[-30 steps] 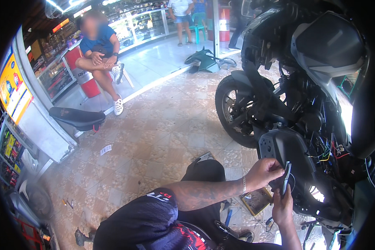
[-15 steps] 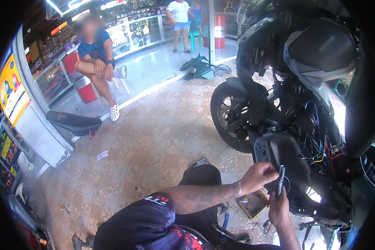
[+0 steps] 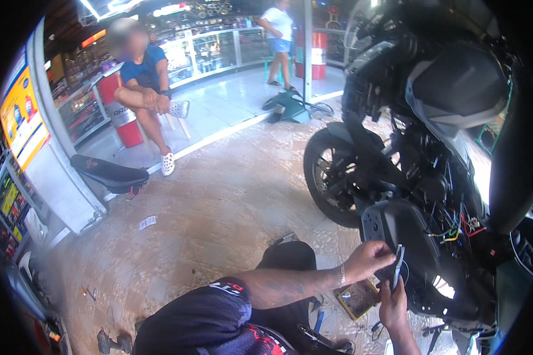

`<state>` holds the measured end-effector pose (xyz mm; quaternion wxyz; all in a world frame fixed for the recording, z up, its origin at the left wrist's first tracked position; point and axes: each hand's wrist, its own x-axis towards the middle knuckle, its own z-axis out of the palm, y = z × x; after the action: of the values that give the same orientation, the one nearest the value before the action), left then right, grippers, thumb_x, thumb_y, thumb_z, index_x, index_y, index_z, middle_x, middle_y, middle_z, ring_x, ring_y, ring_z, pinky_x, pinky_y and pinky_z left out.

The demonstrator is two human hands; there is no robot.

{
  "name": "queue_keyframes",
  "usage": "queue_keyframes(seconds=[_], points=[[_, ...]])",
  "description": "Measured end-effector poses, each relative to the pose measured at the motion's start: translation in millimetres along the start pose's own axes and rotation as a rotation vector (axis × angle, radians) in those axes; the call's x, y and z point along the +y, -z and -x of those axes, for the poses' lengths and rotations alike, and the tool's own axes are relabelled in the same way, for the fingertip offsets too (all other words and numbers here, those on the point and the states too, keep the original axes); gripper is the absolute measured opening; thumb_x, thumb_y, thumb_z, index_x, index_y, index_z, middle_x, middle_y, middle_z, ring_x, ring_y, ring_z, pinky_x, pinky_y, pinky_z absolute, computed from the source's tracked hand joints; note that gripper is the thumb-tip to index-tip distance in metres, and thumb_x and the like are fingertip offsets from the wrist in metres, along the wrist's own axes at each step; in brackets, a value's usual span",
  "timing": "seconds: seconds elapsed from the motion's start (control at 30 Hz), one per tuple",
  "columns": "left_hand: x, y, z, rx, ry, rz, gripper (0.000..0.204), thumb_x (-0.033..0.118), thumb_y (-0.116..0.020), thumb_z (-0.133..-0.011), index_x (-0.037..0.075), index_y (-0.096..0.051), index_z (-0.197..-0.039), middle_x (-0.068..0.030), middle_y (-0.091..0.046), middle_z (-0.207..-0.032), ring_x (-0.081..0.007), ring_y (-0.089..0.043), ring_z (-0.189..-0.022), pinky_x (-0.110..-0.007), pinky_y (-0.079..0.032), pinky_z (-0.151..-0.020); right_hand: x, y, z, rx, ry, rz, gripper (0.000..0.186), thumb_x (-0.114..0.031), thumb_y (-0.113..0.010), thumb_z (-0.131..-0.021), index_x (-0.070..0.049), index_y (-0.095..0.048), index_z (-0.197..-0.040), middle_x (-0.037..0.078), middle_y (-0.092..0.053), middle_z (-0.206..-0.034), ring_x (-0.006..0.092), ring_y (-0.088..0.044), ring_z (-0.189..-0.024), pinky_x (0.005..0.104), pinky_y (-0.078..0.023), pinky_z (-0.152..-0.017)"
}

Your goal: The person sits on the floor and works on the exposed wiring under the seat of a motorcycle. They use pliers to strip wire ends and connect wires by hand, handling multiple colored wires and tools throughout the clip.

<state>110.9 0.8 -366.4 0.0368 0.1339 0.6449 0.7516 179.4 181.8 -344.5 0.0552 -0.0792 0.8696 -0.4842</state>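
Note:
My left hand (image 3: pixel 370 261), with a bracelet at the wrist, is pinched closed beside the top of a slim grey tool (image 3: pixel 398 265). Whatever sits between its fingertips is too small to make out. My right hand (image 3: pixel 393 303) grips the tool's lower part from below and keeps it upright; its exact kind does not show. A thin wire loop curves just right of it. Both hands are close to the dark body of a partly stripped motorcycle (image 3: pixel 417 236), where loose coloured wires (image 3: pixel 453 234) hang out.
A yellow-edged tray (image 3: pixel 357 300) with small parts lies on the floor below my hands. A motorcycle seat (image 3: pixel 109 174) rests at left, near a seated person (image 3: pixel 145 83). A dark green panel (image 3: pixel 291 109) lies by the shop threshold, and a power tool (image 3: pixel 114 342) sits bottom left.
My view has shifted slightly. The tool stands a little straighter, with my hands still close together around it. In the shop, the person in the white shirt has stepped to the right.

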Motion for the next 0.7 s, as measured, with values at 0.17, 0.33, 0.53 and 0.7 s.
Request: queue_keyframes(seconds=[0.17,0.33,0.53,0.7], points=[[-7,-3,-3,-0.01,-0.017,0.024,0.018,0.017,-0.069,-0.1,-0.001,-0.068,-0.102,-0.0024,-0.071,-0.096,-0.0064,-0.064,-0.091,-0.026,-0.053,-0.082,9,-7,-4,0.097,0.133,0.047,0.021,-0.02,-0.049,-0.109,-0.001,-0.055,-0.113,0.005,-0.059,-0.081,0.0136,-0.054,-0.068,0.0329,-0.045,-0.062],[-5,-2,-1,-0.019,-0.025,0.011,0.017,0.015,-0.068,-0.1,-0.002,-0.068,-0.101,-0.0019,-0.071,-0.095,-0.0062,-0.063,-0.09,-0.026,-0.052,-0.081,8,-1,-2,0.007,-0.051,0.022,0.035,-0.017,-0.046,-0.107,0.004,-0.05,-0.134,0.022,-0.067,-0.112,0.0309,-0.065,-0.099,0.0429,-0.05,-0.089],[3,-5,0,-0.043,-0.014,-0.002,0.015,0.015,-0.068,-0.101,0.0,-0.066,-0.097,0.0001,-0.069,-0.09,-0.0055,-0.063,-0.087,-0.026,-0.053,-0.078,3,-5,4,0.007,-0.079,-0.077,0.039,-0.022,-0.044,-0.109,0.004,-0.049,-0.138,0.018,-0.065,-0.112,0.0258,-0.062,-0.1,0.039,-0.048,-0.091],[-2,-11,-4,-0.05,0.011,0.049,0.015,0.016,-0.067,-0.102,0.001,-0.065,-0.099,-0.0003,-0.069,-0.093,-0.0063,-0.064,-0.086,-0.024,-0.054,-0.073,0,5,6,-0.024,-0.092,-0.1,0.039,-0.025,-0.044,-0.11,0.003,-0.05,-0.137,0.015,-0.063,-0.111,0.0228,-0.061,-0.1,0.0373,-0.048,-0.09]])
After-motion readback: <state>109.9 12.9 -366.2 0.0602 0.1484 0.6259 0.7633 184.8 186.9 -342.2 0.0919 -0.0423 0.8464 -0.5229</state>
